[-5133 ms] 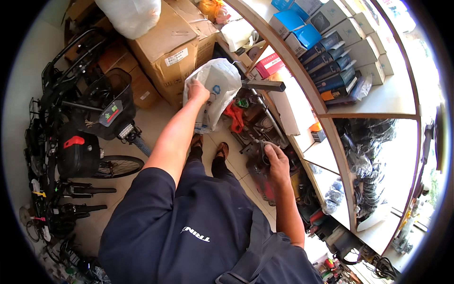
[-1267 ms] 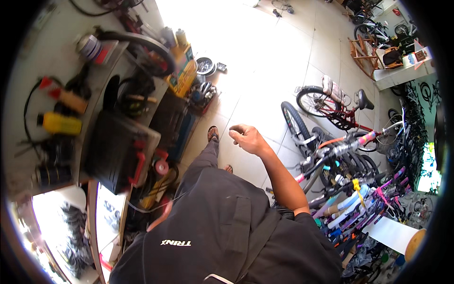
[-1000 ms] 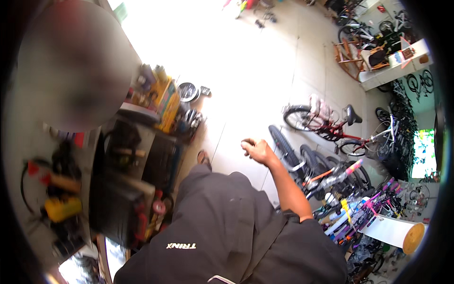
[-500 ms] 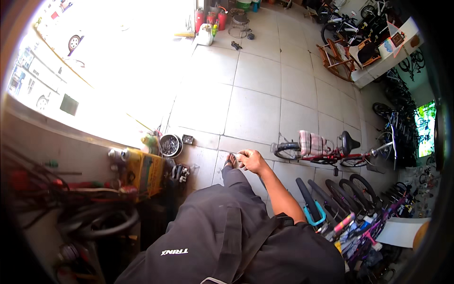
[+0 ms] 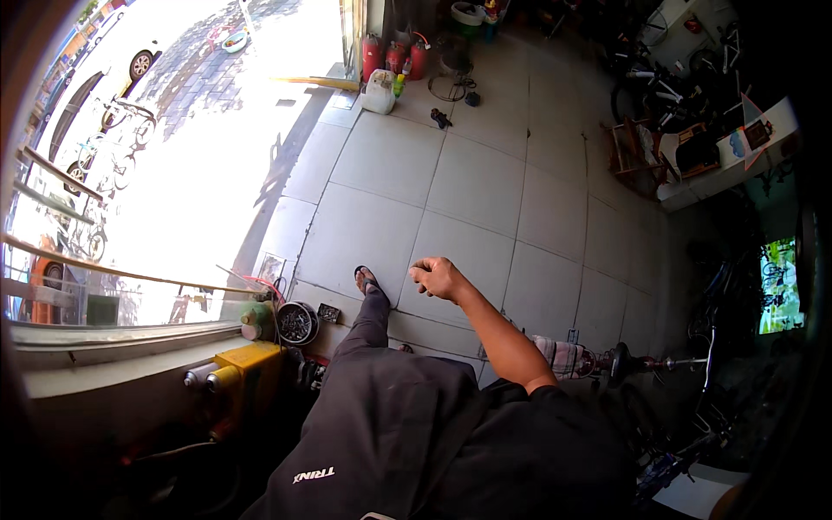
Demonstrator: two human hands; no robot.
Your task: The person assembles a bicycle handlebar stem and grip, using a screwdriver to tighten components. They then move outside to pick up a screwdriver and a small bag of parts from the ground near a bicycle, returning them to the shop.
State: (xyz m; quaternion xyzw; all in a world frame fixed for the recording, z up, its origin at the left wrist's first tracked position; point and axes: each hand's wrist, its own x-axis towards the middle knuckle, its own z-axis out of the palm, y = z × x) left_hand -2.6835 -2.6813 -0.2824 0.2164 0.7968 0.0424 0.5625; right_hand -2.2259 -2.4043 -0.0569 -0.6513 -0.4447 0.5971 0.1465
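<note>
Right hand (image 5: 440,277) raised in front of the body over the grey tiled floor (image 5: 485,182), fingers curled into a loose fist, knuckles forward. Whether anything small sits inside the curl cannot be told; nothing shows sticking out of it. It touches no object. Forearm runs back down to a dark sleeve. Left hand out of sight. Below the fist, a sandalled foot (image 5: 367,281) steps forward on the tiles. To the person's left, just beside the leg: round metal bowl of small parts (image 5: 297,322), yellow box-shaped unit (image 5: 245,371) under a window ledge. To the right, a bicycle saddle (image 5: 562,355), low and near the elbow. Red cylinders (image 5: 394,58) and white jug (image 5: 379,92) stand well apart by the doorway.
</note>
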